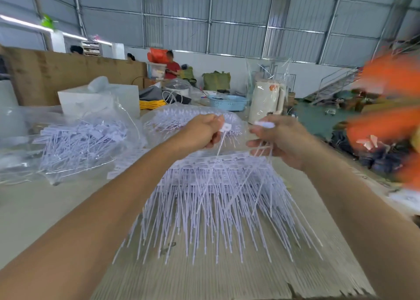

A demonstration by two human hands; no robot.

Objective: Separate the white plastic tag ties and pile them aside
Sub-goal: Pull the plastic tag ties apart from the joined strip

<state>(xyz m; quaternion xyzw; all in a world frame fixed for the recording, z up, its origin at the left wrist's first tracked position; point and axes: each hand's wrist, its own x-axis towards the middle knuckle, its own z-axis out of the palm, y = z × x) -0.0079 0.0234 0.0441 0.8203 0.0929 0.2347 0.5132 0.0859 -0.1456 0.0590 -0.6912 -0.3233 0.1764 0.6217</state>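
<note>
Tag ties [211, 199], white and thin, lie in a big joined sheet in the lower middle of the frame, their flat heads in rows at the far edge and their long tails fanning down toward the camera over a sheet of cardboard [227, 281]. Both arms reach in from the bottom corners and meet just above the sheet.

The left hand [202, 131] is curled round one single tie [223, 131], pinching it near its flat head, with the tail hanging down to the rows below. The right hand [279, 140] grips a small bunch of ties [264, 138], heads sticking out above the thumb and tails trailing under the fingers; how many it holds is hard to say, since that part is blurred.

At the left of the frame a clear plastic bag [27, 145] lies open and slack, holding a loose heap of separated ties [79, 140]. Behind the hands, in the upper middle, a second clear bag [150, 117] holds another heap of ties [177, 117].

Farther back on the table stand a white box [100, 99], a light blue basket [228, 101] whose contents cannot be made out, and a cream jug [267, 101] wrapped in clear plastic. A person in a red shirt [172, 66] sits far behind, and blurred orange shapes [386, 122] fill the right edge.
</note>
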